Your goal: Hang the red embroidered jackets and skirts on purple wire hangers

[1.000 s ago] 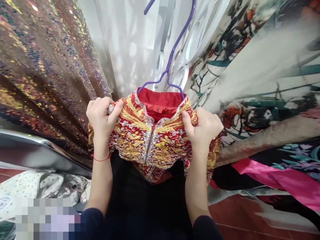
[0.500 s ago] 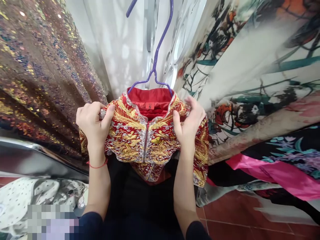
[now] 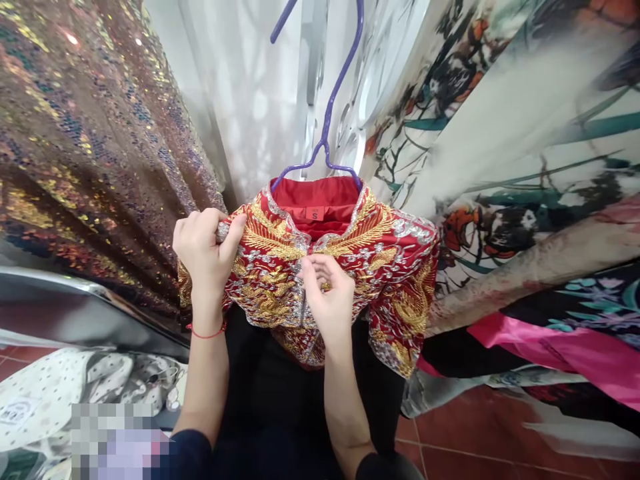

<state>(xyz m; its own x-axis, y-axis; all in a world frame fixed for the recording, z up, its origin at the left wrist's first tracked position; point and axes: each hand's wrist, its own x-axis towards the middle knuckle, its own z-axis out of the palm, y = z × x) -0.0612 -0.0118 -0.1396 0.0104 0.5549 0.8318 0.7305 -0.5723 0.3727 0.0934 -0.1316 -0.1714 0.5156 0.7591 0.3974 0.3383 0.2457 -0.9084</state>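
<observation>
My feed places the embroidered red jacket [image 3: 270, 287] on its purple hanger [image 3: 327, 130], front seam [image 3: 303, 308] running from collar [image 3: 295, 193] toward me, left hand [image 3: 203, 247] gripping one shoulder [image 3: 253, 230], nearer right hand [image 3: 333, 297] pinching the seam's top.

Dappled light [image 3: 267, 103] marks the white wall [image 3: 240, 47], and the floor [image 3: 465, 430] is red-tiled.

Gripped with the bare left hand [image 3: 206, 243], bending its fingers [image 3: 200, 225] and slanting its straight thumb [image 3: 232, 240] up and inward. Pinched with the bare right hand [image 3: 327, 293], lower and to the right of the left, with thumb close to forefinger. Extended bare left forearm [image 3: 206, 380] and bare right forearm [image 3: 344, 393] forward, leaning the latter inward.
</observation>
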